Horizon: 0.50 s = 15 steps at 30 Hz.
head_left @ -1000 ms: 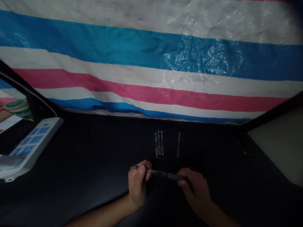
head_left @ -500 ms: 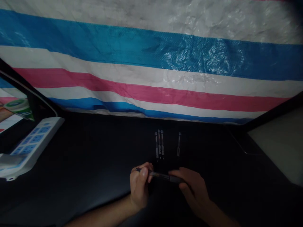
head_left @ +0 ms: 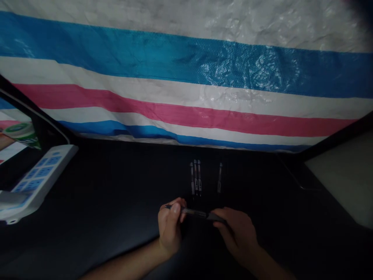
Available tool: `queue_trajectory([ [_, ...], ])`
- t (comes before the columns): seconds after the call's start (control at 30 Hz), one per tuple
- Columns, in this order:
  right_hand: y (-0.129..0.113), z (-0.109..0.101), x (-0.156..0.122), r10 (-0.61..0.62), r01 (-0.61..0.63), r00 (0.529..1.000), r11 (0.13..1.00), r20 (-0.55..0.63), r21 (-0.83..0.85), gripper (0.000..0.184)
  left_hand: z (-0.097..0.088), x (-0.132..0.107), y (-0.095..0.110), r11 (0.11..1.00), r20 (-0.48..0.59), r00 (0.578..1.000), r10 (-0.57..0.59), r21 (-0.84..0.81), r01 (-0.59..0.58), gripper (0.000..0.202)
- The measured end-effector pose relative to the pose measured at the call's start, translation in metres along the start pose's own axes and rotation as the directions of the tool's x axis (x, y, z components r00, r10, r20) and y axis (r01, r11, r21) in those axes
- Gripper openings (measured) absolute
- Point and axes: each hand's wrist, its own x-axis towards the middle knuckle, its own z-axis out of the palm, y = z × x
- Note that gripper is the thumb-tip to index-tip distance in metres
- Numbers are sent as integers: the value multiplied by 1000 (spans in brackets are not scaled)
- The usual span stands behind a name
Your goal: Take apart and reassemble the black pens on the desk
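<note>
A pen [head_left: 196, 212] with a clear barrel and a dark grip spans the gap between my two hands, held above the black table. My left hand [head_left: 171, 225] is closed around its left end, thumb on top, and the tip pokes out past the fingers. At the other end, my right hand [head_left: 237, 233] pinches the dark grip between thumb and fingers. Just beyond the hands, three similar pens [head_left: 196, 179] lie side by side. A single pen [head_left: 220, 177] rests apart, to their right.
A white power strip [head_left: 43, 171] with blue sockets lies at the left of the table [head_left: 116, 202]. Behind the table hangs a striped plastic sheet [head_left: 186, 112]. A green and white container [head_left: 21, 132] stands at the far left, beyond a dark frame.
My right thumb and fingers have shifted a little left along the pen's grip. The pen and my left hand have moved slightly up and left.
</note>
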Motion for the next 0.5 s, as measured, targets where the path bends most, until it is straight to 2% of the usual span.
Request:
queue_trajectory([
  [0.03,0,0,0,26,-27,999,999,25,28,19,-1,1,0,1000,9,1000,-12,0,12,49],
  [0.1,-1,-1,1,168,-182,977,978,129,102,25,-3,4,-1,1000,39,999,-29,5,29,49],
  [0.2,-1,-4,5,388,-473,858,852,335,225,33,-9,14,0,998,148,989,-3,70,-7,50],
  [0.27,-1,-4,8,451,-590,786,750,423,298,32,-11,22,4,986,223,975,14,161,-51,50],
  [0.37,-1,0,8,455,-662,734,645,504,382,29,-9,31,11,960,257,966,-3,271,-69,44],
  [0.5,1,8,5,465,-666,742,597,483,447,30,1,34,16,983,290,948,-128,164,82,21],
])
